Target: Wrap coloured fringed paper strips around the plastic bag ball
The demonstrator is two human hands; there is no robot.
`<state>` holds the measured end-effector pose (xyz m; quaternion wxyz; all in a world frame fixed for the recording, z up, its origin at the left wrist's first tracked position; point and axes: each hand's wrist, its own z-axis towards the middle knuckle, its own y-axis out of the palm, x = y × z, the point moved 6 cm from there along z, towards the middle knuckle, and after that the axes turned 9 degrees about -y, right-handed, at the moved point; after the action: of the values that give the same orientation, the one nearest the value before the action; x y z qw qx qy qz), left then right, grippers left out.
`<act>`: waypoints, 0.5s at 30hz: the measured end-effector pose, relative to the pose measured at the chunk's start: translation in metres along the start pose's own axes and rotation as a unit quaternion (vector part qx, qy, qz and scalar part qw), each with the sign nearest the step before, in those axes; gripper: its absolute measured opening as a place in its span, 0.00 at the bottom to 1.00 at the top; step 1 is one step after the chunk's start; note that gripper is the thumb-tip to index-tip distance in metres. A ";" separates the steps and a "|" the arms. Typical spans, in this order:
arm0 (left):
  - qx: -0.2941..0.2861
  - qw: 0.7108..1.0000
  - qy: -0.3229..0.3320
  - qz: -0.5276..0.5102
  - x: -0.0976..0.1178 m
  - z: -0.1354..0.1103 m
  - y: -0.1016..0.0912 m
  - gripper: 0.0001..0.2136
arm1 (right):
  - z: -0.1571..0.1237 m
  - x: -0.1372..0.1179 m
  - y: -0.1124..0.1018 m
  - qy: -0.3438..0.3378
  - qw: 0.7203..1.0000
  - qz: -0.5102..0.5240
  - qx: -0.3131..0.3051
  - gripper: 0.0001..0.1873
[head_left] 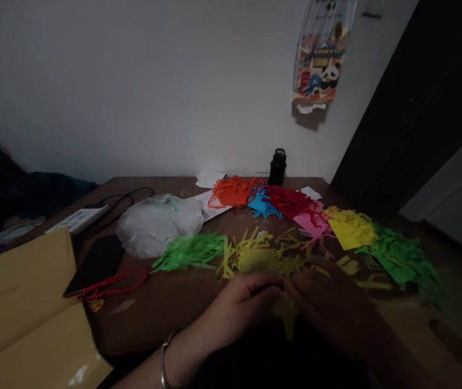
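Observation:
At the table's near edge my left hand (244, 300), with a bangle on its wrist, is closed in a pinch on a piece of yellow paper (286, 316). My right hand (332, 308) meets it fingertip to fingertip, closed on the same paper and slightly blurred. Part of the paper hangs below the fingers; the rest is hidden by them. Just beyond both hands lies a loose heap of yellow paper strips (255, 258). Left of that heap is a bunch of green paper strips (194, 249).
Orange (235, 192), blue (264, 204), red (290, 201), pink (314, 222), yellow (352, 227) and green shredded paper (405, 256) arc across the table. A plastic bag (158, 224), phone (95, 265), power strip (77, 219) and brown envelope (24, 302) lie left. A black bottle (278, 167) stands behind.

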<state>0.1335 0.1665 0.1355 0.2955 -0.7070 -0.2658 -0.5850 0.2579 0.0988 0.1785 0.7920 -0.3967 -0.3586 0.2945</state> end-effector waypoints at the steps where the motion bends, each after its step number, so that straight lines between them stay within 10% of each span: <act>1: -0.018 0.998 -0.030 -0.053 -0.004 -0.005 0.005 0.12 | 0.004 -0.008 0.004 -0.002 1.000 0.016 0.009 0.17; 15: 0.035 0.971 -0.130 -0.198 -0.056 -0.061 -0.004 0.21 | 0.024 -0.048 0.029 0.021 0.980 0.177 0.083 0.12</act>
<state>0.0798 0.1231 0.0894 0.1609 -0.6995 -0.4574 -0.5250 0.2064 0.0871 0.1486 0.7647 -0.3930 -0.2405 0.4506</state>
